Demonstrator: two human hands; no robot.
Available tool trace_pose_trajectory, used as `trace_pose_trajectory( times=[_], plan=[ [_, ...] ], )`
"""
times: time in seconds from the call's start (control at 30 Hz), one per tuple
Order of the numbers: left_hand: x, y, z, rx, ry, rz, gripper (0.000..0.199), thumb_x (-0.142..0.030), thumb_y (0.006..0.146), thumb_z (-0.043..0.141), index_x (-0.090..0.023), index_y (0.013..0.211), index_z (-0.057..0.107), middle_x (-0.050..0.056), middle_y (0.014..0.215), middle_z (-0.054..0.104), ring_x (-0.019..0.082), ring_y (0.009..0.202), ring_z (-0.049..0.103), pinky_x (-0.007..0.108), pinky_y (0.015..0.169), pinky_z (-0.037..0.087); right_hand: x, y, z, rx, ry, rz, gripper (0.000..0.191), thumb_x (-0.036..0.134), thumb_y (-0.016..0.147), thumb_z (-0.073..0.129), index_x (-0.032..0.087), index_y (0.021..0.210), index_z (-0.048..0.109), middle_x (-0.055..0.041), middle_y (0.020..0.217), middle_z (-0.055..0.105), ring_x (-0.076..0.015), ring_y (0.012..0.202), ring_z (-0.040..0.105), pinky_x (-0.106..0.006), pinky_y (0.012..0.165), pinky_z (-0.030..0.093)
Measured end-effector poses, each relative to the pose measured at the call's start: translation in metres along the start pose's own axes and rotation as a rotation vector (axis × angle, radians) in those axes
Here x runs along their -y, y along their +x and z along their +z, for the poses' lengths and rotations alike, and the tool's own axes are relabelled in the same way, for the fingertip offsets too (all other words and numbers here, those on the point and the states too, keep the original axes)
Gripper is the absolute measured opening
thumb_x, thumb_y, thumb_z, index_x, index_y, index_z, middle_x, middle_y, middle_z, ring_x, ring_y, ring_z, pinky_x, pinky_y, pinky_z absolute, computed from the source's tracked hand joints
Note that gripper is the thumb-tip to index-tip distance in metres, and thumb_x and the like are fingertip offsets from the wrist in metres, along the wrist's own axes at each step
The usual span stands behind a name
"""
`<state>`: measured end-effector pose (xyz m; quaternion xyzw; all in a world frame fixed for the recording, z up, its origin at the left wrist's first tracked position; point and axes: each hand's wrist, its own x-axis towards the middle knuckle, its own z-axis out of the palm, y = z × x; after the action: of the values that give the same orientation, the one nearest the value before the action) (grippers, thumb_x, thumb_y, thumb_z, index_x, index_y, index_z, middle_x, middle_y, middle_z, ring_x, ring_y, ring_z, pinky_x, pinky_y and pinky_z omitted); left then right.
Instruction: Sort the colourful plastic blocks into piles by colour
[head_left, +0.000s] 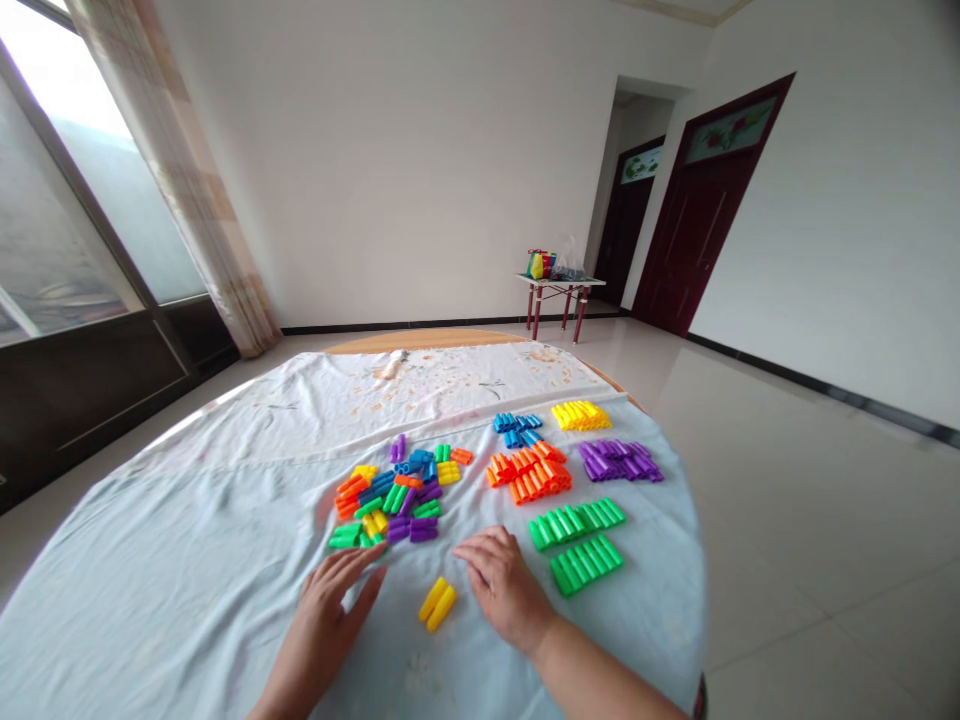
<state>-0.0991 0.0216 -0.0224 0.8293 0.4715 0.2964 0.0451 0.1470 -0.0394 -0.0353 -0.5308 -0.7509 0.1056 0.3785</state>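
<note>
My left hand (335, 592) is open at the near edge of a mixed pile of coloured plastic tube pieces (399, 500), its fingertips beside or touching green tube pieces (348, 535). Its thumb is spread apart from the fingers. To the right, my right hand (504, 582) has its fingers stretched out, pointing left, with nothing visible in them. A yellow pair of tubes (437, 603) lies alone on the cloth between my hands. Right of my right hand, green tube pieces (586, 565) are lined up in two groups.
Sorted groups lie further back: orange tubes (529, 472), blue tubes (517, 428), yellow tubes (581, 415) and purple tubes (620, 460). A wrinkled cloth (225, 560) covers the round table. Beyond stands a small table (561, 281) with bags on it.
</note>
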Motion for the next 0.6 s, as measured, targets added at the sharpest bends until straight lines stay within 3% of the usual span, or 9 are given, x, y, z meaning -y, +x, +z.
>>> trace_pose_trajectory(
  times=[0.17, 0.23, 0.43, 0.6],
  plan=[
    [0.028, 0.008, 0.000, -0.069, -0.017, -0.155, 0.037, -0.049, 0.080, 0.045, -0.026, 0.099, 0.067, 0.003, 0.096, 0.070, 0.021, 0.093, 0.061, 0.035, 0.082, 0.049, 0.012, -0.001, 0.007, 0.206, 0.040, -0.065, 0.045, 0.012, 0.080, 0.051, 0.029, 0.121, 0.053, 0.0004, 0.124, 0.055, -0.0179, 0.117, 0.039, -0.035, 0.099, 0.031],
    [0.034, 0.008, 0.001, -0.107, -0.006, -0.175, 0.039, -0.049, 0.080, 0.043, -0.024, 0.097, 0.067, 0.005, 0.095, 0.070, 0.022, 0.092, 0.062, 0.036, 0.082, 0.049, 0.016, -0.001, 0.011, 0.264, 0.061, -0.084, 0.047, 0.013, 0.079, 0.052, 0.031, 0.123, 0.051, 0.0022, 0.123, 0.056, -0.0171, 0.116, 0.040, -0.033, 0.099, 0.031],
    [0.035, 0.005, 0.001, -0.137, -0.020, -0.157, 0.037, -0.048, 0.081, 0.043, -0.024, 0.095, 0.067, 0.004, 0.095, 0.070, 0.021, 0.092, 0.061, 0.035, 0.084, 0.047, 0.022, 0.000, 0.012, 0.259, 0.105, -0.057, 0.046, 0.009, 0.078, 0.048, 0.032, 0.118, 0.055, 0.0014, 0.107, 0.063, -0.0170, 0.102, 0.048, -0.033, 0.093, 0.034],
    [0.034, 0.004, 0.002, -0.181, 0.000, -0.156, 0.034, -0.045, 0.082, 0.044, -0.024, 0.096, 0.067, 0.004, 0.099, 0.069, 0.021, 0.094, 0.059, 0.035, 0.084, 0.046, 0.034, 0.003, 0.007, 0.344, 0.120, -0.142, 0.057, 0.007, 0.073, 0.050, 0.033, 0.124, 0.049, 0.0006, 0.125, 0.053, -0.0195, 0.114, 0.040, -0.036, 0.099, 0.029]
  ],
)
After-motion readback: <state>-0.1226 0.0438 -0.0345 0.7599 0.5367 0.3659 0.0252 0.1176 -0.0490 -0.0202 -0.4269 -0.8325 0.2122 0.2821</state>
